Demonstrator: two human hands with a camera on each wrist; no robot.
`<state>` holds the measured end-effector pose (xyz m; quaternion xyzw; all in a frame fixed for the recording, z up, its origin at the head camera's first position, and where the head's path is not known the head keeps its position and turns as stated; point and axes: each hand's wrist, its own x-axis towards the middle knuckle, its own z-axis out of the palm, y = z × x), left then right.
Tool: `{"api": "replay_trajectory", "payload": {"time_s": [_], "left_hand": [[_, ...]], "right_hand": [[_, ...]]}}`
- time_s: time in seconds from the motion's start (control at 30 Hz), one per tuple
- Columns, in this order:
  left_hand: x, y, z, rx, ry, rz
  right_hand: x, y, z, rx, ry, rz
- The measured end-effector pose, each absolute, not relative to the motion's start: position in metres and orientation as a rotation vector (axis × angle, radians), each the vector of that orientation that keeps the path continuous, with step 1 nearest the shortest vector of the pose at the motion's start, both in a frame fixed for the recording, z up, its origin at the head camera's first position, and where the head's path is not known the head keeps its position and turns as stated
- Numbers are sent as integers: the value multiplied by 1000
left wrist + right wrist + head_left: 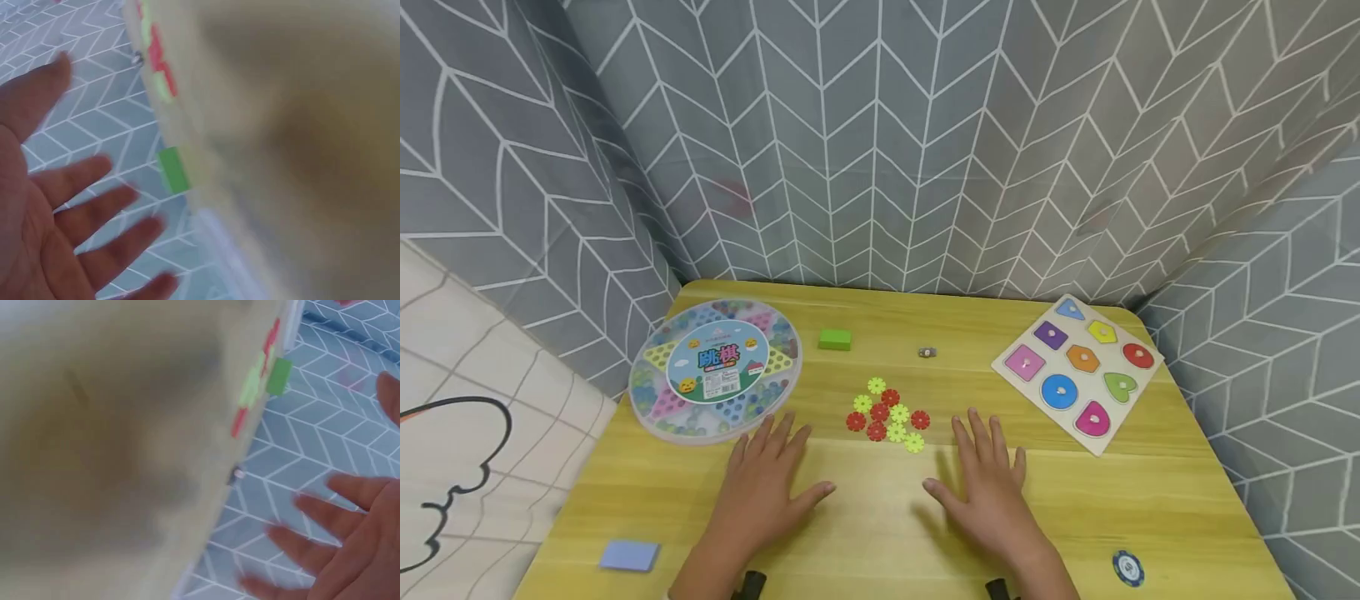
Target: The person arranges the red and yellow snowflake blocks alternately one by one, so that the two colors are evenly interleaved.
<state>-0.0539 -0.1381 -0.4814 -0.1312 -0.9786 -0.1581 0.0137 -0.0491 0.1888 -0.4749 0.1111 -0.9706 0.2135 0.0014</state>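
The snowflake discs, red and yellow-green, are lying clustered mid-table just beyond and between the person's left hand and right hand, both resting flat on the wooden table with fingers spread, holding nothing. Picking one cleanly is likely calling for a fingertip pinch on an outer disc without scattering its neighbours. The round marble-game box is showing Chinese characters on its label; the smaller print is unreadable.

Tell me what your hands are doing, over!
Left hand and right hand open, flat on table. Red and yellow-green gear pieces lie untouched between fingertips. Nothing in the way.
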Motion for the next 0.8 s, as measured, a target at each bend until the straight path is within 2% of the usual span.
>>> {"api": "replay_trajectory", "payload": {"time_s": [0.1, 0.2, 0.33, 0.43, 0.57, 0.8], "left_hand": [[-79, -131, -467, -506, -3061, -546], [-110, -124, -452, -522, -3103, -800], [-147, -114, -449, -354, -3138, -1215], [-165, -106, -456, -242, -3168, -1298], [-174, -97, -465, -153, -3226, -1218], [-166, -89, -475, -146, -3266, -1113]], "right_hand": [[-64, 193, -461, 406, -3018, 719], [-88, 194, -447, 422, -3011, 886], [-124, 189, -443, 377, -3042, 1098], [-144, 183, -448, 358, -3102, 1145], [-154, 171, -460, 329, -3191, 1122], [-141, 152, -473, 264, -3228, 1031]]}}
